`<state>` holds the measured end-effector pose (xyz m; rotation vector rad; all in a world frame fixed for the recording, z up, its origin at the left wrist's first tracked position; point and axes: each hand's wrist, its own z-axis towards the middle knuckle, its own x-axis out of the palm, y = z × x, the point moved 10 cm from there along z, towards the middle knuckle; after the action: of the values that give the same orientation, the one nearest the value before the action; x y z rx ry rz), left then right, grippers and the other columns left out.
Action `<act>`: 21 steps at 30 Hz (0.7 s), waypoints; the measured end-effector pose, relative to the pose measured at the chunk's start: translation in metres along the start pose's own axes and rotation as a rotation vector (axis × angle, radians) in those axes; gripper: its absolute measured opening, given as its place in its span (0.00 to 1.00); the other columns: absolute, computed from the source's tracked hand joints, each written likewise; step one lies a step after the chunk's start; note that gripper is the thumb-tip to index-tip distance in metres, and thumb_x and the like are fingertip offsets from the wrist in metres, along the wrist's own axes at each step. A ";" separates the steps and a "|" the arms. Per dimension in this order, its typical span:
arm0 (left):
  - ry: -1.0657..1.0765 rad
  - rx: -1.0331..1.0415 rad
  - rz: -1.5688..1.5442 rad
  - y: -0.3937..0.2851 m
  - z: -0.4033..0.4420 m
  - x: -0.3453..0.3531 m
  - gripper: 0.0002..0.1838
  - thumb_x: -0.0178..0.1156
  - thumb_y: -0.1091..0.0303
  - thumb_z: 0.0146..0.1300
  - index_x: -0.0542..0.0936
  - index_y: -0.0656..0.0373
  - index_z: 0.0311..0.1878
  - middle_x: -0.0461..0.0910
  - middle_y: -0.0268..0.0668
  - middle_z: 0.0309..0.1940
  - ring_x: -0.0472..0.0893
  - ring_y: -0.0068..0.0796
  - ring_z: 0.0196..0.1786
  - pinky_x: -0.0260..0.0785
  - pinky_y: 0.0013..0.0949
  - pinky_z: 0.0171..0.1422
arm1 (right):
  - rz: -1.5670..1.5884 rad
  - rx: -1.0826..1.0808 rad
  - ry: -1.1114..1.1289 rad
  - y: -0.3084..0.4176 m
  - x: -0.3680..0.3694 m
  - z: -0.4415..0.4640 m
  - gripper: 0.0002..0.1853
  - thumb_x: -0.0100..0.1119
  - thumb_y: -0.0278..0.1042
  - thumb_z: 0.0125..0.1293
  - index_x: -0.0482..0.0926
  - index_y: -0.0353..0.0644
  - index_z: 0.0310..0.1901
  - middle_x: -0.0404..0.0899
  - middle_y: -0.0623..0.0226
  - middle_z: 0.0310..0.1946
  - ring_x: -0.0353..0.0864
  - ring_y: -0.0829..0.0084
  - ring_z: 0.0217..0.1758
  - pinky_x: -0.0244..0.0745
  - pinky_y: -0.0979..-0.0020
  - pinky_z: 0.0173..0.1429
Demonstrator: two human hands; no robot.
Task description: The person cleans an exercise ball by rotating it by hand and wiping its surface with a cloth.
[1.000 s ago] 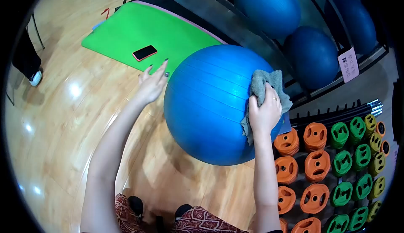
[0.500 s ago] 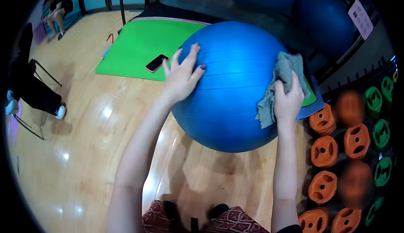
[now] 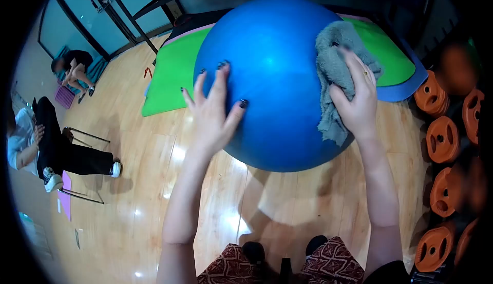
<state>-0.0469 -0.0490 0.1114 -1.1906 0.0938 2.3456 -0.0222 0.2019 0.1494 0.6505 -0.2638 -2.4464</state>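
A large blue exercise ball (image 3: 277, 99) is in front of me, above the wooden floor. My left hand (image 3: 213, 112) rests on its left side, fingers spread, with dark polish on the nails. On the right side, my right hand (image 3: 358, 96) presses a grey-green cloth (image 3: 331, 42) against the ball. The cloth is bunched under the palm and hangs down past the wrist side. Part of the right fingers is blurred.
Behind the ball lies a green mat (image 3: 169, 81) under a dark rack. Orange weight plates (image 3: 441, 140) line the right side. At left, one person (image 3: 36, 145) sits on a chair and another (image 3: 77, 68) sits farther back. Wooden floor (image 3: 138, 181) stretches around my feet.
My view has shifted, and the ball's seam lines have turned out of sight. Both hands stay on the ball, the cloth still under my right. The phone on the mat no longer shows.
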 end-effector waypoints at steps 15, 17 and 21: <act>-0.013 -0.215 -0.301 0.075 -0.037 -0.008 0.35 0.39 0.60 0.68 0.39 0.66 0.71 0.48 0.41 0.72 0.45 0.45 0.72 0.30 0.42 0.74 | 0.472 0.505 -0.148 -0.091 0.038 -0.094 0.27 0.57 0.33 0.59 0.65 0.30 0.59 0.74 0.52 0.49 0.73 0.63 0.53 0.65 0.67 0.59; -0.007 -0.199 -0.315 0.073 -0.039 -0.009 0.35 0.39 0.60 0.68 0.39 0.66 0.71 0.48 0.41 0.73 0.45 0.45 0.72 0.30 0.42 0.74 | 0.540 0.498 -0.148 -0.091 0.038 -0.095 0.27 0.57 0.31 0.59 0.66 0.30 0.58 0.74 0.52 0.50 0.73 0.63 0.53 0.65 0.66 0.59; -0.011 -0.210 -0.329 0.071 -0.043 -0.007 0.35 0.39 0.61 0.68 0.39 0.65 0.71 0.46 0.42 0.73 0.45 0.44 0.72 0.30 0.42 0.74 | 0.476 0.436 -0.144 -0.091 0.035 -0.099 0.27 0.57 0.31 0.59 0.65 0.30 0.59 0.73 0.51 0.51 0.72 0.61 0.55 0.64 0.65 0.61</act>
<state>-0.0449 -0.1257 0.0789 -1.1870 -0.3354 2.1077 -0.0415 0.2509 0.0209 0.5129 -0.9171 -1.9842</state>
